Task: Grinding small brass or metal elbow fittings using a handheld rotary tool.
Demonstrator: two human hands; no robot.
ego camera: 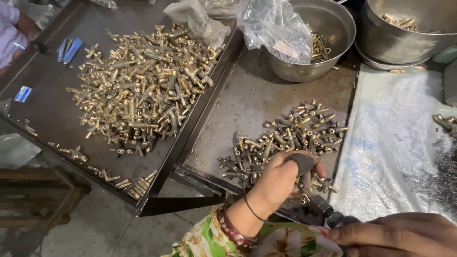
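Two hands, two trays of brass fittings

The left hand (281,183), fingers curled with a dark pad on the thumb, rests on the smaller pile of fittings (285,140); the right hand (400,235) grips a dark tool (328,214). Two steel bowls (328,28) stand behind.

bare tray floor (247,102) open beyond small brass heap (285,138), steel bowl (328,43) blocking far edge
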